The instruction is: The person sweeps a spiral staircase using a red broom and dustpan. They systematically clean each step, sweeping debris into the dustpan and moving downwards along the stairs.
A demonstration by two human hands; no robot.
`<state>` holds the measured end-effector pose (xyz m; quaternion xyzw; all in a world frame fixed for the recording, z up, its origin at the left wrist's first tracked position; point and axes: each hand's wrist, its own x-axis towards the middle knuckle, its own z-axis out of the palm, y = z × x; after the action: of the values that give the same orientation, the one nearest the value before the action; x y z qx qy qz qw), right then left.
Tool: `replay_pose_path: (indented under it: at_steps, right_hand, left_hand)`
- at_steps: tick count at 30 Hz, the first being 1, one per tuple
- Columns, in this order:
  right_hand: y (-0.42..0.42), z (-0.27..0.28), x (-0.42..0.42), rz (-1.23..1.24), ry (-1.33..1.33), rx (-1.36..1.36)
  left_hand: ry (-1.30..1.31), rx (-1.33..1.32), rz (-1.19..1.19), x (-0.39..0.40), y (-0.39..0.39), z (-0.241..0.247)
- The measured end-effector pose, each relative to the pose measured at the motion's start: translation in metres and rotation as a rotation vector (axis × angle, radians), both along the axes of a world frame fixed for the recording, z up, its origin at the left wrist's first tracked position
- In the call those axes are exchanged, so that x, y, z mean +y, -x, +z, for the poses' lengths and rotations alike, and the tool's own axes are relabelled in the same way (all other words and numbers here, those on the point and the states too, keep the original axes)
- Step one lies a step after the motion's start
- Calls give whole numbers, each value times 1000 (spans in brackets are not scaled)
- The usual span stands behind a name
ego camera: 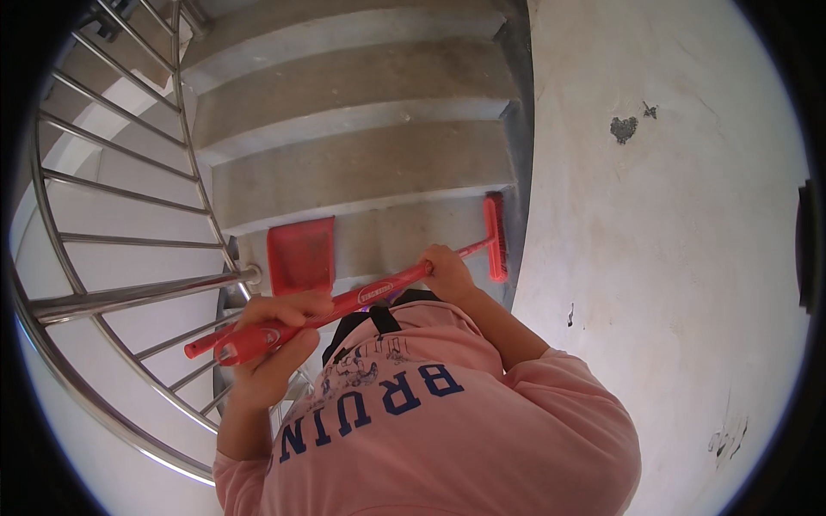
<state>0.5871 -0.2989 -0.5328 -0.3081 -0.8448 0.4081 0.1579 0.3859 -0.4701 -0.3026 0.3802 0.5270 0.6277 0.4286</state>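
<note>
My left hand (277,348) is wrapped round the upper end of a red broom handle (381,290); a second red handle end (206,342) sticks out beside it, and whether it belongs to the dustpan cannot be told. Further down the broom handle, my right hand (448,274) grips it with closed fingers. The handle slopes to the red broom head (495,237), whose dark red bristles face the wall at the right end of a stair step. A red dustpan (301,255) is at the step's left end, near the railing; its lower edge is partly hidden.
Concrete stairs (361,155) rise ahead in several steps. A stainless steel railing (148,293) with several bars curves along the left side. On the right stands a pale wall (645,213) with chipped patches and a dark skirting band (519,129) along the steps.
</note>
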Motion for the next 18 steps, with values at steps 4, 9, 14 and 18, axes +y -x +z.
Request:
replay_pose_path:
  at_steps: [4, 9, 14, 18]
  right_hand:
    - [11, 9, 2, 162, 31, 2]
    - [37, 31, -12, 317, 141, -4]
    - [61, 52, -30, 500, 205, 86]
    - [74, 69, -35, 607, 264, 52]
  left_hand:
    - [46, 78, 100, -11, -5, 22]
    - [9, 204, 301, -21, -12, 55]
    - [61, 469, 808, -17, -46, 83]
    - [19, 576, 905, -22, -51, 92]
